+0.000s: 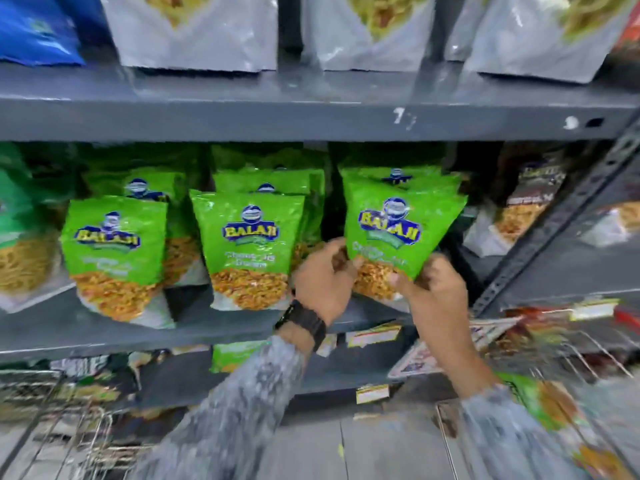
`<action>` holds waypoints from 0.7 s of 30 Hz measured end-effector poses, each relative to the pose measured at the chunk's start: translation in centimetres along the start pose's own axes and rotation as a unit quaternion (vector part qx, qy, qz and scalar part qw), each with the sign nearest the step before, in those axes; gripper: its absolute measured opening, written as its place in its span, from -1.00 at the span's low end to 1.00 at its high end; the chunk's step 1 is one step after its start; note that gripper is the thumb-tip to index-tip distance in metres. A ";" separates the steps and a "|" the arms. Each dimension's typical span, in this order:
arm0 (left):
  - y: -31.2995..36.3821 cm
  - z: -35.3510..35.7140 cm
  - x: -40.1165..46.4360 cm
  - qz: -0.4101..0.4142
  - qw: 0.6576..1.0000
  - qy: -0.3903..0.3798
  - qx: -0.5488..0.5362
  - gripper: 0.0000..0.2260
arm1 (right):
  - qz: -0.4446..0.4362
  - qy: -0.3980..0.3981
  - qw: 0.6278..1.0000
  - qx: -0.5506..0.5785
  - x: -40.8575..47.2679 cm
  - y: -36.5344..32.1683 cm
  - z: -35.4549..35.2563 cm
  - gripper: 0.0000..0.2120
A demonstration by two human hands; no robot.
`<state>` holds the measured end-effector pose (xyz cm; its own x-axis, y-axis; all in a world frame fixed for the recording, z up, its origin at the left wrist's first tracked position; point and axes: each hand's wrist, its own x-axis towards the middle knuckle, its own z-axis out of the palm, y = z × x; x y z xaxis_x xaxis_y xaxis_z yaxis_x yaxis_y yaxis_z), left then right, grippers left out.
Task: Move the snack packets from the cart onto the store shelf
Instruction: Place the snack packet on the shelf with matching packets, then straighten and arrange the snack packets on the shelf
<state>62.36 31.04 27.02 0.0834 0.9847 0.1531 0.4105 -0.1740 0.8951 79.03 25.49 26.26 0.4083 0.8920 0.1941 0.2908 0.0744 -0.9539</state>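
Note:
A green snack packet (pixel 398 233) stands at the front of the right-hand stack on the grey middle shelf (pixel 214 327). My left hand (pixel 325 282) grips its lower left corner and my right hand (pixel 433 289) grips its lower right corner. Two more stacks of the same green packets, one in the middle (pixel 249 244) and one on the left (pixel 114 251), stand on that shelf. A wire cart (pixel 588 368) at the lower right carries another green packet (pixel 540 403), blurred by motion.
Silver pouches (pixel 194 32) and a blue bag (pixel 34 26) fill the upper shelf. Dark packets (pixel 530 202) stand to the right behind a slanted metal upright (pixel 554 230). A wire basket (pixel 69 427) sits at the lower left. Price tags (pixel 374 336) hang on the shelf edge.

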 end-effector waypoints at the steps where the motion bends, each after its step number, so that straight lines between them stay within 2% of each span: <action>1: -0.6 0.4 0.6 -0.022 1.000 -0.019 -0.003 -0.73 | 0.016 -0.011 1.000 -0.021 0.4 0.9 0.1 -0.62; 4: -3.2 1.2 0.8 -0.049 0.997 -0.048 0.018 -0.77 | 0.043 -0.039 0.995 -0.084 0.4 3.7 -0.3 -0.63; 7: -4.6 1.2 -0.1 -0.045 0.996 -0.076 0.022 -0.74 | 0.027 -0.047 0.993 -0.105 -0.2 5.3 -0.4 -0.53; 8: -5.0 1.2 -0.2 -0.044 0.995 -0.089 0.018 -0.72 | 0.018 -0.049 0.992 -0.117 -0.3 5.5 -0.3 -0.56; 11: -5.0 1.6 -0.3 -0.046 0.994 -0.102 0.001 -0.69 | -0.012 -0.045 0.987 -0.156 0.2 5.8 0.2 -0.78; 14: -3.5 2.5 -0.2 -0.030 0.997 -0.052 0.040 -0.71 | -0.017 -0.024 0.987 -0.155 1.2 5.2 -0.7 -0.98; 16: -2.4 3.4 -0.3 -0.016 0.997 -0.033 0.068 -0.70 | -0.019 -0.001 0.988 -0.153 2.0 5.1 -1.6 -0.96; 21: -1.5 4.3 -0.6 -0.065 0.990 -0.094 0.085 -0.50 | 0.014 -0.024 0.984 -0.176 3.1 5.8 -2.9 -0.89</action>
<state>65.61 30.63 23.80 0.1805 0.9821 -0.0537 0.5736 -0.0608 0.8168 84.48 27.36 21.95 0.3809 0.9125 0.1492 0.5653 -0.1021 -0.8185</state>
